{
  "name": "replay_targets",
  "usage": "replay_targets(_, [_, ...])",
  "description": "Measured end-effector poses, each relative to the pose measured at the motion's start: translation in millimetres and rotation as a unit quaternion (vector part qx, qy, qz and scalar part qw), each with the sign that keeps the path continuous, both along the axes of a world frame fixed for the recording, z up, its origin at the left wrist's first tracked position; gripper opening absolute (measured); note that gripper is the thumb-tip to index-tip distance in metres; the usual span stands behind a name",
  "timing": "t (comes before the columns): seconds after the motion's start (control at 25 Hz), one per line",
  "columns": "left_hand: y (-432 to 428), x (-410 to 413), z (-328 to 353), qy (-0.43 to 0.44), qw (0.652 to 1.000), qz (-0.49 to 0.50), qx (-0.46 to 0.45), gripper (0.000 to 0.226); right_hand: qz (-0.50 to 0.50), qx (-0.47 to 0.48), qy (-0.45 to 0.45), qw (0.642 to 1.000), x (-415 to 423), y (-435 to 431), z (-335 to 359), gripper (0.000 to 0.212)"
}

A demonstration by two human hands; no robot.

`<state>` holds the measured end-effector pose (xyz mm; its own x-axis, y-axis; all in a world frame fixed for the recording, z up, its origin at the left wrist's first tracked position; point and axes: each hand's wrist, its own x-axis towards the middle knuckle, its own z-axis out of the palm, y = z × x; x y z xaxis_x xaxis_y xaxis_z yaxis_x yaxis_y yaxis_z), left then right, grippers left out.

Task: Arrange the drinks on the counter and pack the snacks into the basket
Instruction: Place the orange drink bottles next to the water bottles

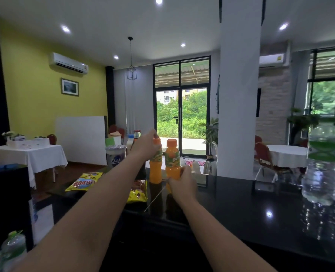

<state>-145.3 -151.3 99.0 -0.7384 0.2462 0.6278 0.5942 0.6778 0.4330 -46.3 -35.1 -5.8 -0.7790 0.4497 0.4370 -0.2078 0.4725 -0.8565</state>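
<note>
Two orange juice bottles stand side by side on the black counter (241,203). My left hand (146,144) is closed around the top of the left orange bottle (155,171). My right hand (182,182) grips the lower body of the right orange bottle (172,156). Two yellow snack bags lie on the counter to the left: one (85,181) further out, the other (138,193) partly hidden under my left forearm. A lidded cup (115,156) and other bottles (132,138) stand behind the left arm. No basket is visible.
Large clear water bottles (321,163) stand at the counter's right end. More green-capped bottles (11,244) sit at the bottom left beside a black box (7,195). Tables with white cloths, chairs and a white pillar (239,85) are beyond the counter.
</note>
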Motion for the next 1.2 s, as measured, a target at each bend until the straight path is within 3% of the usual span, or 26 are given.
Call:
replay_targets(0.16, [3,15,-2,0.036,0.998,-0.039,-0.013,0.014,-0.023,-0.014,0.011,1.000,14,22,6,0.030])
replay_targets(0.36, [41,47,12,0.014,0.988,-0.141,0.065,0.017,-0.074,-0.036,0.043,0.996,57,75,13,0.039])
replay_targets(0.52, [102,77,26,0.033,0.978,-0.199,0.061,0.018,-0.136,0.013,0.054,0.989,113,130,14,0.041])
replay_targets(0.8, [230,128,19,-0.017,0.952,-0.303,0.038,0.019,-0.241,0.053,0.011,0.969,192,212,8,0.036])
replay_targets(1.0, [304,151,2,-0.012,0.934,-0.356,0.016,0.014,-0.292,-0.003,0.018,0.956,199,234,3,0.030])
replay_targets(1.2, [333,141,-5,-0.020,0.928,-0.371,0.026,0.013,-0.282,0.005,-0.032,0.959,181,243,-1,0.033])
